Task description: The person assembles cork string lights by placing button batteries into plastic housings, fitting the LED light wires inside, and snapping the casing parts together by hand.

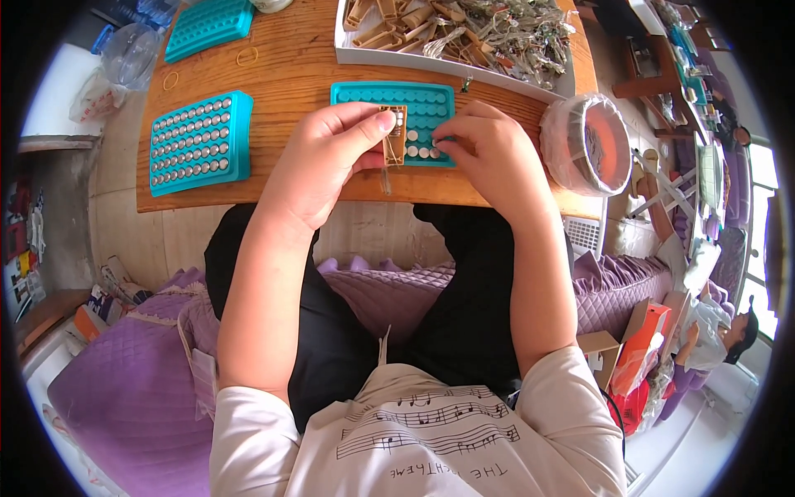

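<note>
Cluttered room, purple quilted cover [124, 381] at lower left, wooden bench [286, 62] up front. Sm. brown frame [398, 151] in L hand [319, 153], pinched btwn thumb and fingers, in front of middle teal tray [348, 91]. Long axis approx. toward/away from body; thin strands [386, 182] off near end. Just left of R hand [493, 149], w/ a few pale round pcs [424, 152] in tray btwn; R fingertips nearest those. R hand: thumb and fingertips drawn together at tray's right side; gripping anything or not, can't tell.

To left: second teal tray [243, 124], rows of silver round pcs [201, 141]. Far left: third teal tray [211, 29], contents unclear. Beyond: white box [397, 60], heaped w/ brown pcs [385, 33] on left, wiry tangle [513, 41] on right. To right: round bin [561, 124] w/ liner, contents unclear. Two rubber bands [247, 56] on bench, far left.
</note>
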`<action>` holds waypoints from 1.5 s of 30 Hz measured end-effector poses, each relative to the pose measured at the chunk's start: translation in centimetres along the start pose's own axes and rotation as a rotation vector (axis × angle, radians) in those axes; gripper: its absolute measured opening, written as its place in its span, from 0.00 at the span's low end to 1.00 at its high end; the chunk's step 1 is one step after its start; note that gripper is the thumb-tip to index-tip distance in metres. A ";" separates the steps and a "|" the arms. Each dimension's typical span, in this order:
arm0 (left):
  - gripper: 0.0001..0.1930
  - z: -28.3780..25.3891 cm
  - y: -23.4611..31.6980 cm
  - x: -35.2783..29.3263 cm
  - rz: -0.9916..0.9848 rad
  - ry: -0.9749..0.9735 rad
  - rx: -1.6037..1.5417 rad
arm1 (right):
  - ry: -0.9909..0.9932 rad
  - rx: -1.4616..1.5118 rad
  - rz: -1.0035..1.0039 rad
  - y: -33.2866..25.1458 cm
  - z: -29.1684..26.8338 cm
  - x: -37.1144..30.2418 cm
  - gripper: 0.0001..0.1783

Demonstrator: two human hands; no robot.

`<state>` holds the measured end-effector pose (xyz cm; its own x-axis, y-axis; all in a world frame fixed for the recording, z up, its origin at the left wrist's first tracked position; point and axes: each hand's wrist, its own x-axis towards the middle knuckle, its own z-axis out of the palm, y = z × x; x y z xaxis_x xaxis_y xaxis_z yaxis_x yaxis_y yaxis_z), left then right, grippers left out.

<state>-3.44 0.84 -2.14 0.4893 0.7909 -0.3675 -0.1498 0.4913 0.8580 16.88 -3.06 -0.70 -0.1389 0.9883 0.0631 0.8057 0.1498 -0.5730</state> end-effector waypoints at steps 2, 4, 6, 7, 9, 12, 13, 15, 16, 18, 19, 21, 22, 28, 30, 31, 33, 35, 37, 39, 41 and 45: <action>0.14 0.0 -0.1 0.0 -0.003 -0.008 0.010 | -0.011 -0.014 -0.001 -0.2 0.0 0.1 0.06; 0.14 0.0 -0.3 -0.1 0.000 0.001 0.005 | 0.142 0.063 -0.011 -0.7 0.0 0.3 0.05; 0.13 -0.1 -0.3 -0.1 0.001 0.011 0.002 | 0.226 0.189 -0.058 -1.8 -0.2 0.5 0.06; 0.13 0.0 -0.3 -0.1 0.001 -0.002 -0.011 | 0.310 0.313 -0.102 -2.3 -0.3 0.5 0.06; 0.12 0.2 -0.3 -0.1 0.001 -0.016 -0.024 | 0.308 0.258 -0.177 -2.4 0.1 0.5 0.07; 0.12 0.5 -0.4 -0.2 0.035 0.006 -0.022 | 0.302 0.195 -0.260 -2.8 0.9 0.4 0.07; 0.11 0.5 -0.3 -0.2 0.041 0.001 -0.019 | 0.346 0.180 -0.300 -2.8 1.2 0.4 0.07; 0.11 0.5 -0.2 -0.3 0.048 -0.003 -0.016 | 0.390 0.165 -0.342 -2.7 1.4 0.5 0.07; 0.11 0.6 -0.2 -0.3 0.047 0.001 -0.013 | 0.414 0.144 -0.363 -2.6 1.4 0.5 0.07; 0.11 0.6 -0.1 -0.3 0.046 0.006 -0.010 | 0.437 0.123 -0.384 -2.6 1.5 0.5 0.07; 0.10 0.6 -0.1 -0.3 0.052 0.008 0.000 | 0.417 0.151 -0.356 -2.8 1.4 0.5 0.06; 0.10 0.6 -0.1 -0.4 0.058 0.011 0.009 | 0.396 0.179 -0.329 -3.0 1.3 0.4 0.06; 0.10 0.6 -0.1 -0.4 0.063 0.011 0.011 | 0.381 0.187 -0.315 -3.0 1.4 0.4 0.06; 0.09 0.9 0.1 -0.8 0.137 0.058 0.120 | 0.294 0.244 -0.231 -3.3 1.3 0.3 0.05; 0.10 0.9 -0.1 -1.0 0.182 0.064 0.147 | 0.269 0.284 -0.193 -3.6 1.0 0.2 0.05; 0.10 0.8 -0.2 -1.1 0.213 0.075 0.201 | 0.229 0.308 -0.146 -3.9 0.8 0.1 0.04; 0.10 0.7 -0.4 -1.3 0.244 0.087 0.257 | 0.189 0.335 -0.099 -4.1 0.6 0.2 0.04; 0.10 0.9 -0.4 -1.5 0.300 0.113 0.339 | 0.136 0.355 -0.074 -4.0 0.1 0.3 0.05; 0.10 1.0 -0.3 -1.6 0.378 0.103 0.389 | 0.098 0.373 -0.058 -3.8 -0.3 0.4 0.05; 0.10 1.1 -0.2 -1.6 0.453 0.092 0.440 | 0.060 0.393 -0.040 -3.6 -0.8 0.6 0.06; 0.10 1.2 0.0 -1.7 0.510 0.065 0.552 | -0.059 0.432 0.073 -3.5 -1.2 0.9 0.07; 0.10 1.5 0.0 -1.6 0.501 0.013 0.586 | -0.061 0.513 0.118 -2.3 -1.9 1.3 0.12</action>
<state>-2.97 -0.97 -1.00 0.4725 0.8739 0.1141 0.1301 -0.1973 0.9717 15.94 -2.10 2.27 -0.1097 0.9918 -0.0652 0.4348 -0.0111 -0.9005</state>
